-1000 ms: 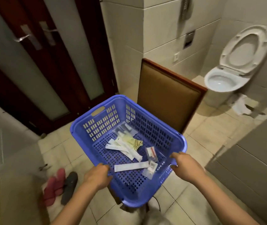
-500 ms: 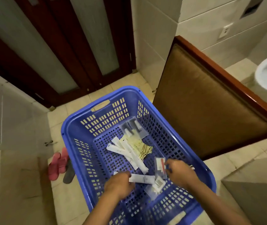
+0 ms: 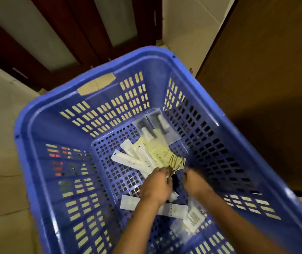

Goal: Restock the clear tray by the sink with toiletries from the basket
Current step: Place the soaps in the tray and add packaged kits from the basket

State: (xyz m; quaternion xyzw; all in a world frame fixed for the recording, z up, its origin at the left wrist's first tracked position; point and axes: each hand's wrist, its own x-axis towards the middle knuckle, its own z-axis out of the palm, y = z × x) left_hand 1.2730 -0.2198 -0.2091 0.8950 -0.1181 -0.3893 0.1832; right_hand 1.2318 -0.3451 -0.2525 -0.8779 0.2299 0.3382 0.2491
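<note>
Left hand (image 3: 155, 186), right hand (image 3: 195, 182) advanced inside one basket (image 3: 54, 110); fingers curled, hold unclear.

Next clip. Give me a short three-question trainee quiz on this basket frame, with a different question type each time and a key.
1. True or false: the left hand and the right hand are both inside the blue basket.
2. Where do the clear packets lie? A) at the far end of the basket floor B) on the rim C) on the floor tiles
3. Fill in: the packets at both hands' fingertips are ___ in colour.
Key: 1 true; 2 A; 3 yellow, these being the yellow packets.
</note>
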